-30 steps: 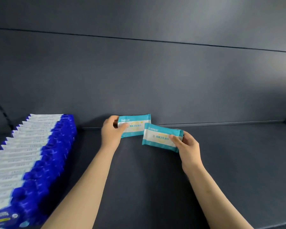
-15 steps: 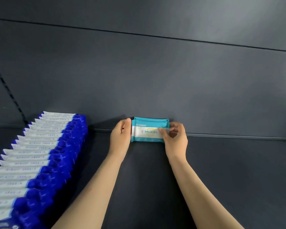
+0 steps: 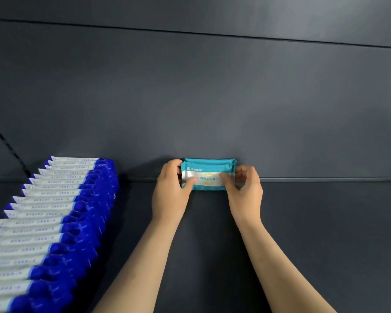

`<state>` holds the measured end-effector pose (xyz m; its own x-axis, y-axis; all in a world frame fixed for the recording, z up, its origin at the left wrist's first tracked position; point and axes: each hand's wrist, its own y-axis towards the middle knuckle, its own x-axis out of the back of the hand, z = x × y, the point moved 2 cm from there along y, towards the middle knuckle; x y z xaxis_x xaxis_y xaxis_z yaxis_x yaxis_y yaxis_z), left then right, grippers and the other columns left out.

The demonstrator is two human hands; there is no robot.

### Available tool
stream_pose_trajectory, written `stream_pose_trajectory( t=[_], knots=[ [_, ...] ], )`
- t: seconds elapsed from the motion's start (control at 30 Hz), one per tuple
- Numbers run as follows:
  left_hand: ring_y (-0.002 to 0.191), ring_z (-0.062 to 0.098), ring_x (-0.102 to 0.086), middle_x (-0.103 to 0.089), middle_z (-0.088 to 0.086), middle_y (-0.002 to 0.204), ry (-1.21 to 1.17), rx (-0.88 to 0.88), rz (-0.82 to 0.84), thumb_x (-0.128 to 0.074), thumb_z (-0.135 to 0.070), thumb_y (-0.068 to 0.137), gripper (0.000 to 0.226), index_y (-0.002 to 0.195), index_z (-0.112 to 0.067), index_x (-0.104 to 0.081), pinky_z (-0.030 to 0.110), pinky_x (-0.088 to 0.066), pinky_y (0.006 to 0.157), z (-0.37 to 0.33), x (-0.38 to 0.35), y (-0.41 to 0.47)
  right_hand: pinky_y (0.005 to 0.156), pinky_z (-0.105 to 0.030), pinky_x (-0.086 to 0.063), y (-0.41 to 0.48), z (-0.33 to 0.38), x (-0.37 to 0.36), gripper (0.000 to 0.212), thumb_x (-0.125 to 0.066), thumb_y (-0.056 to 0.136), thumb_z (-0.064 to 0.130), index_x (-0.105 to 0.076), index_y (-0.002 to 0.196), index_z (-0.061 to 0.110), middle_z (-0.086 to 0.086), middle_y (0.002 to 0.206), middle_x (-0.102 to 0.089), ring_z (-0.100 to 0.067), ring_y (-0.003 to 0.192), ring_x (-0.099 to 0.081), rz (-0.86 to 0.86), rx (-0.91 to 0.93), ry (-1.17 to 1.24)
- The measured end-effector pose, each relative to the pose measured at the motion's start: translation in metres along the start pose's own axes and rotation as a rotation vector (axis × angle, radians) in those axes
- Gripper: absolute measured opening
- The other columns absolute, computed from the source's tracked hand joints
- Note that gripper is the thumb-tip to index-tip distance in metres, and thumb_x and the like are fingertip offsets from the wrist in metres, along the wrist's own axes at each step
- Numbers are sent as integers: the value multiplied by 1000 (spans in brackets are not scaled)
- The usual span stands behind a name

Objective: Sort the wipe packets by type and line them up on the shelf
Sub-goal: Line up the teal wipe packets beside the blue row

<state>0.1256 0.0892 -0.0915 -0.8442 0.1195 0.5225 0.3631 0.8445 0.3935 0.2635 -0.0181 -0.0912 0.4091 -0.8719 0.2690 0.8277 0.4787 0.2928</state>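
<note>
Both teal wipe packets point(image 3: 209, 175), apart a second ago, now stand together at the back of the shelf point(image 3: 314, 233).
Our left hand point(image 3: 169, 195) pinches the pair's left end, thumb on the front face; our right hand point(image 3: 246, 195) pinches the right end the same way. We hold them upright at 12 o'clock, the rear one against the dark back wall point(image 3: 212, 98). At 8 o'clock, well apart, a row of blue-and-white wipe packets point(image 3: 54, 222) runs towards us.
</note>
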Motion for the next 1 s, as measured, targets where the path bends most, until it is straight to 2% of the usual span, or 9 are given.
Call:
stream_pose_trajectory(
  t=[0.1, 0.17, 0.2, 0.3, 0.43, 0.57, 0.7, 1.0],
  knots=[
    [97, 13, -60, -57, -8, 113, 14, 0, -12, -73, -28, 86, 38, 116, -21, -51, 30, -52, 66, 0, 0, -1, 77, -19, -53, -1, -1, 4, 23, -74, 88, 26, -55, 101, 24, 6, 103, -61, -7, 92, -60, -7, -11, -14],
    [98, 13, -59, -56, -8, 114, 11, 1, -18, -76, -28, 83, 43, 117, -22, -50, 28, -49, 65, -2, 3, -1, 76, -17, -52, -1, 1, 10, 27, -75, 87, 27, -56, 105, 23, 5, 108, -62, -5, 93, -60, 31, -28, -16],
    [100, 14, -59, -55, -7, 115, 12, -2, -24, -77, -29, 82, 46, 119, -22, -50, 30, -50, 67, -4, 6, -2, 78, -17, -52, -2, 1, 15, 30, -76, 86, 28, -56, 108, 23, 6, 111, -62, -6, 96, -60, 65, -37, -28],
    [107, 22, -57, -54, -2, 122, 87, -70, -54, -76, -30, 81, 52, 125, -21, -50, 42, -52, 78, -15, 21, -7, 92, -29, -52, -1, 7, 43, 38, -77, 85, 24, -57, 117, 22, 9, 117, -61, -10, 108, -59, 136, -22, -114],
    [104, 35, -56, -57, 9, 121, 251, -269, -66, -74, -24, 82, 46, 123, -14, -55, 47, -48, 82, -55, 35, -19, 89, -19, -37, -4, 29, 108, 45, -75, 85, 30, -58, 126, 23, 9, 125, -59, -7, 114, -51, 218, 10, -325],
    [110, 35, -53, -56, 8, 128, 259, -333, 122, -74, -33, 84, 54, 130, -15, -52, 45, -44, 88, -110, 21, -44, 92, -23, -38, -24, 48, 188, 57, -77, 83, 35, -53, 134, 25, 5, 136, -54, -11, 126, -48, 312, -19, -514],
    [122, 32, -47, -47, 4, 139, 306, -445, 337, -67, -49, 87, 66, 140, -20, -44, 44, -42, 96, -173, -11, -93, 104, -40, -43, -68, 49, 286, 66, -79, 79, 42, -49, 137, 31, 5, 139, -53, -19, 129, -49, 259, -109, -681],
    [131, 29, -40, -41, 2, 147, 191, -673, 688, -63, -51, 89, 67, 144, -21, -39, 42, -40, 101, -299, -78, -313, 103, -40, -43, -259, 19, 532, 71, -75, 84, 42, -43, 143, 21, -4, 140, -52, -27, 126, -50, 72, -369, -862]
  ],
)
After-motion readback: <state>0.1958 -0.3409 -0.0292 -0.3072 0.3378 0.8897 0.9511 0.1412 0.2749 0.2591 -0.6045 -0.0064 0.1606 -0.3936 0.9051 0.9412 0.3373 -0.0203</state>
